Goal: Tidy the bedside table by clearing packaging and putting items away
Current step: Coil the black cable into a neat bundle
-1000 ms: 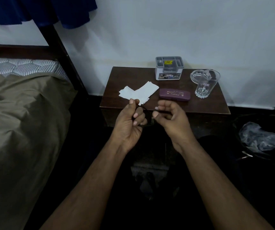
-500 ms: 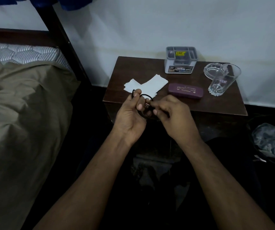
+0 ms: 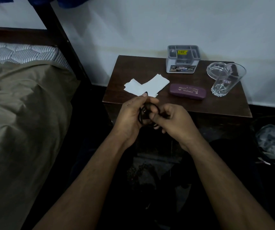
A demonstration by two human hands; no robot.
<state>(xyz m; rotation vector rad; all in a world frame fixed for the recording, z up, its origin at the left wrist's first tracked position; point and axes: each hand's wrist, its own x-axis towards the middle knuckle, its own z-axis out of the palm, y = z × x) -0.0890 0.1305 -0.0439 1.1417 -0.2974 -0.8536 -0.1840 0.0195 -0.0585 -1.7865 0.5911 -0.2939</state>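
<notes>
A dark wooden bedside table (image 3: 216,107) stands against the wall. On it lie white paper pieces (image 3: 145,86), a purple glasses case (image 3: 188,91), a grey organiser box (image 3: 182,59), a glass ashtray (image 3: 216,69) and a drinking glass (image 3: 225,80). In front of the table's near edge my left hand (image 3: 130,117) and my right hand (image 3: 175,122) hold a coiled black cable (image 3: 144,113) between them. Its loops are pinched in my left fingers, and my right fingers grip it from the other side.
A bed with an olive sheet (image 3: 22,113) and a dark bedpost (image 3: 62,40) fills the left. A bin lined with crumpled clear plastic (image 3: 274,141) sits on the dark floor at the right. The wall runs behind the table.
My hands have come together, and a black cable coil now shows between them. The view has shifted, so the table sits further right and higher.
</notes>
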